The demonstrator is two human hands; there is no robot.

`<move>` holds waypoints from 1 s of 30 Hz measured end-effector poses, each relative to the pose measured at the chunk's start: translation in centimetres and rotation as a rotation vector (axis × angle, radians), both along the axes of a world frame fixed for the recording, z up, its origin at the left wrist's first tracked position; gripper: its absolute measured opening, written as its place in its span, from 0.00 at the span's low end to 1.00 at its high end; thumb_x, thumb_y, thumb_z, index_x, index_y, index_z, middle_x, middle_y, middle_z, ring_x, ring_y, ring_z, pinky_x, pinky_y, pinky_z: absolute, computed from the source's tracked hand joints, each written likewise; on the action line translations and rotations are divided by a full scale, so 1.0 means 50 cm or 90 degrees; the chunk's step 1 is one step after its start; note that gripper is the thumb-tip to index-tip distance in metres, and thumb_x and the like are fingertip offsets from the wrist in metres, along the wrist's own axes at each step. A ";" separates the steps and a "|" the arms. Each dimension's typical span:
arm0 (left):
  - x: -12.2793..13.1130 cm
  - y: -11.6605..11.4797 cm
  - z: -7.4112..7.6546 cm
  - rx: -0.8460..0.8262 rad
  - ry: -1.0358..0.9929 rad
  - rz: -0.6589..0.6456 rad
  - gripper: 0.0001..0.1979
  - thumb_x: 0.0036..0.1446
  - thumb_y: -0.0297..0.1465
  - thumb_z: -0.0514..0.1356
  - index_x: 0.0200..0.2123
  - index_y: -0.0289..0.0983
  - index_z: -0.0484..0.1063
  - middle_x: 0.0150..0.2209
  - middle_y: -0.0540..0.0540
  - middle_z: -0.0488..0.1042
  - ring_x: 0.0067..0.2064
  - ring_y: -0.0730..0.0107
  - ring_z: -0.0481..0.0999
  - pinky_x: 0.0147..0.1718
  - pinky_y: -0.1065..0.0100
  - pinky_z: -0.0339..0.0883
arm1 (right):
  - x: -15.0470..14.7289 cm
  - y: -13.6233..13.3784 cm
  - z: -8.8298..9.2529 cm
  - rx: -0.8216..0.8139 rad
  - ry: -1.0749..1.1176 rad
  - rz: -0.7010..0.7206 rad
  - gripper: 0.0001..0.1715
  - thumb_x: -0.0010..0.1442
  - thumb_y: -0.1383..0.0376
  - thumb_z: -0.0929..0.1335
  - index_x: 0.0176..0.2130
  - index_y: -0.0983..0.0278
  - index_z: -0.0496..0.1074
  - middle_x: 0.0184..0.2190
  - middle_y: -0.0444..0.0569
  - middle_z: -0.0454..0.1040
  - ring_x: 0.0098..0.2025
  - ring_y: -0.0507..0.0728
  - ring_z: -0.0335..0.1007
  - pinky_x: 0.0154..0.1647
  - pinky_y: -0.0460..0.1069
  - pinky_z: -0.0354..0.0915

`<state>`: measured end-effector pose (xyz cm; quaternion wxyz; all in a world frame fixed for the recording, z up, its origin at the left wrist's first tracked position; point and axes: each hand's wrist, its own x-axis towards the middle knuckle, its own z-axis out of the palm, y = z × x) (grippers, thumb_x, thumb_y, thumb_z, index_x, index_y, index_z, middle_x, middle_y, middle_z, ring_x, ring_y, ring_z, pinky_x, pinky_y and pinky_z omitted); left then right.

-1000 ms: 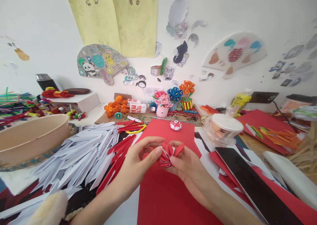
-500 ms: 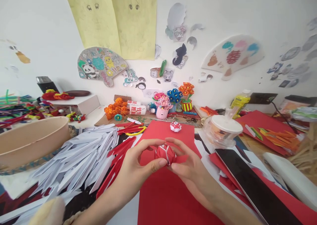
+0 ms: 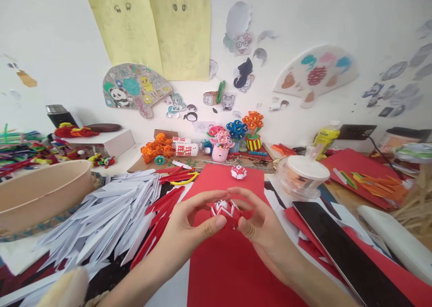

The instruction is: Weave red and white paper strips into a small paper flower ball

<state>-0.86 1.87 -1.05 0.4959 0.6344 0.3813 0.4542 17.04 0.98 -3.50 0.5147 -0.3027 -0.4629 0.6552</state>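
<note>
Both hands cup a small red-and-white folded paper flower [image 3: 225,210] just above a red paper sheet [image 3: 224,262]. My left hand [image 3: 189,226] curls round its left side, thumb under it and forefinger arched over the top. My right hand [image 3: 261,223] pinches its right side with thumb and fingers. A second finished red-and-white paper flower [image 3: 238,172] lies farther back on the same red sheet. Heaps of folded white paper strips [image 3: 101,212] and red paper strips [image 3: 162,208] lie to the left of my hands.
A beige round box [image 3: 40,192] stands at the left. A clear lidded cup [image 3: 302,176] and a black tablet [image 3: 340,248] sit to the right. Small craft flower pots [image 3: 236,138], a glue bottle [image 3: 187,149] and pipe cleaners [image 3: 20,147] line the back by the wall.
The loose red petals that stuck out to the right have been gathered in, and the flower now sits as a compact ball between both hands. My fingers closed round it.
</note>
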 end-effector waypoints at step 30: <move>0.017 -0.011 0.008 -0.110 -0.033 -0.049 0.12 0.59 0.39 0.62 0.40 0.38 0.78 0.31 0.50 0.77 0.34 0.73 0.74 0.35 0.74 0.68 | 0.028 0.011 0.012 0.366 -0.289 -0.149 0.09 0.56 0.63 0.75 0.40 0.54 0.78 0.36 0.43 0.76 0.36 0.53 0.71 0.40 0.48 0.69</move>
